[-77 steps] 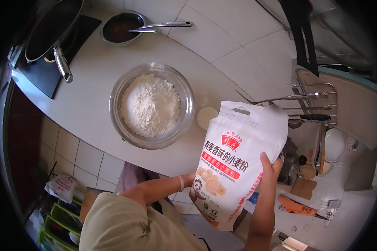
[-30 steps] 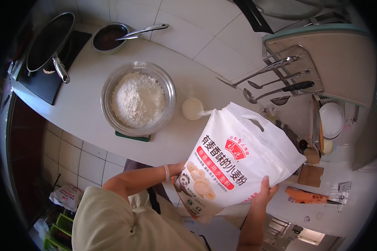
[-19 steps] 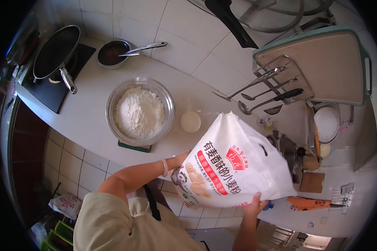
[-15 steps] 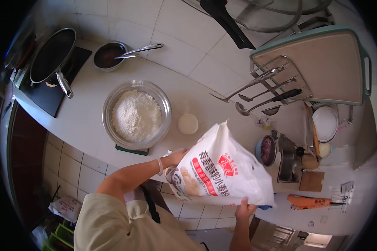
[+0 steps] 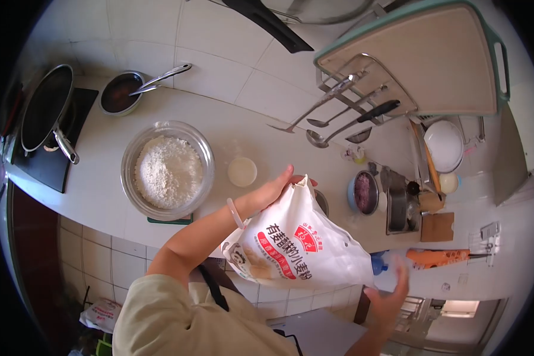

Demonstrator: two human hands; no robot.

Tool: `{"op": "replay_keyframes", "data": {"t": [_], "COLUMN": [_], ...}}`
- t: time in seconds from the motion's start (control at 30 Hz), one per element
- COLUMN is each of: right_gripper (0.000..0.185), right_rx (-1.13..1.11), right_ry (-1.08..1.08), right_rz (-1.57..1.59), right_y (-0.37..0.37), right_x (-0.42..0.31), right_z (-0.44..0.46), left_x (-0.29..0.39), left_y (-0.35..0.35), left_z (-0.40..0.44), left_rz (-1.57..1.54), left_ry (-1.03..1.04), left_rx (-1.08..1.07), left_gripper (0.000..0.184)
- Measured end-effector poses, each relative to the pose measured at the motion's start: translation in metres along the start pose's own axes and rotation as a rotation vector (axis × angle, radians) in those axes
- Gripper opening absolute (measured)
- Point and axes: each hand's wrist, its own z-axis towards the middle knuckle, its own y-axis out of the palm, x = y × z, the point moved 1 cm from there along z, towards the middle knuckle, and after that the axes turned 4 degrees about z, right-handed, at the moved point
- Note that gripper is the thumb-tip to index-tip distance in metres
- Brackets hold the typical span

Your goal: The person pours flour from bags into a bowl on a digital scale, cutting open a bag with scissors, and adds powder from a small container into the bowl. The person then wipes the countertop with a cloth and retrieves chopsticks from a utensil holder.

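My left hand [image 5: 277,191] is closed around the top edge of a white flour bag [image 5: 332,249] with red and black print. The bag hangs tilted in front of the counter. My right hand [image 5: 390,295] is off the bag, just right of its lower corner, with fingers apart and slightly blurred. Left of the bag, a glass bowl [image 5: 129,188] holds a heap of white flour [image 5: 169,172]. It stands on a green-edged base [image 5: 171,219], mostly hidden beneath it. A small round pale cup [image 5: 242,171] sits between bowl and bag.
At the far left, a frying pan [image 5: 46,110] rests on a black cooktop [image 5: 80,139]. Behind the bowl stands a pot [image 5: 120,94] with utensils. A rack with ladles [image 5: 317,139] and a cutting board [image 5: 415,59] is at the back right, near a bowl of purplish food [image 5: 365,193].
My left hand has shifted up to the bag's top edge. My right hand has let go of the bag's lower corner and moved right. The view has swung right.
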Motion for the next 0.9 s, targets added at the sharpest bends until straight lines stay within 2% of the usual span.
{"op": "replay_keyframes", "data": {"t": [0.03, 0.1, 0.17, 0.2, 0.27, 0.3, 0.37, 0.43, 0.47, 0.53, 0.67, 0.73, 0.77, 0.8, 0.87, 0.9], "right_gripper": [0.079, 0.077, 0.052, 0.052, 0.021, 0.012, 0.011, 0.011, 0.011, 0.011, 0.01, 0.009, 0.007, 0.007, 0.006, 0.006], "right_rx": [0.049, -0.095, -0.144, -0.131, -0.154, -0.016, -0.006, 0.016, 0.017, 0.015, 0.068, 0.028, 0.083, 0.087, 0.017, 0.082], "right_ry": [-0.109, -0.21, -0.312, -0.303, -0.39, -0.391, -0.363, -0.335, -0.334, -0.329, -0.268, -0.287, -0.235, -0.219, -0.291, -0.195], "right_rz": [-0.169, -0.463, -0.596, -0.597, -0.469, -0.446, -0.422, -0.369, -0.367, -0.352, -0.348, -0.262, -0.326, -0.329, -0.28, -0.272], "right_y": [0.007, 0.037, 0.082, 0.088, 0.094, 0.086, 0.075, 0.067, 0.064, 0.058, 0.049, 0.051, 0.045, 0.045, 0.044, 0.042], "right_x": [-0.038, -0.078, -0.073, -0.064, -0.054, -0.056, -0.042, -0.037, -0.037, -0.037, -0.035, -0.04, -0.035, -0.035, -0.034, -0.031], "right_z": [0.021, 0.061, 0.082, 0.087, 0.09, 0.087, 0.072, 0.061, 0.058, 0.049, 0.017, 0.003, 0.001, -0.003, -0.005, -0.008], "left_x": [0.0, 0.003, 0.001, -0.002, -0.007, -0.008, -0.008, -0.002, -0.006, -0.016, -0.005, -0.006, -0.008, -0.009, -0.008, -0.007], "left_y": [0.004, 0.007, 0.009, 0.007, 0.004, 0.003, -0.001, -0.008, -0.01, -0.011, 0.013, 0.03, 0.032, 0.035, 0.042, 0.04], "left_z": [-0.001, 0.0, -0.002, 0.001, 0.001, -0.001, -0.01, -0.026, -0.029, -0.034, -0.053, -0.059, -0.063, -0.065, -0.068, -0.07], "left_rz": [0.059, 0.062, 0.062, 0.043, 0.016, -0.015, -0.054, 0.273, 0.276, 0.403, 0.468, 0.617, 0.521, 0.519, 0.693, 0.628], "left_ry": [0.009, 0.008, -0.002, 0.014, 0.03, 0.058, 0.091, -0.007, -0.009, 0.332, 0.422, 0.505, 0.465, 0.455, 0.577, 0.561], "left_rx": [0.012, 0.013, 0.011, 0.024, 0.03, 0.057, 0.092, 0.138, 0.139, 0.176, 0.211, 0.301, 0.362, 0.348, 0.32, 0.368], "left_gripper": [0.079, 0.079, 0.078, 0.077, 0.075, 0.068, 0.061, 0.037, 0.037, 0.018, 0.012, 0.012, 0.012, 0.012, 0.013, 0.013]}}
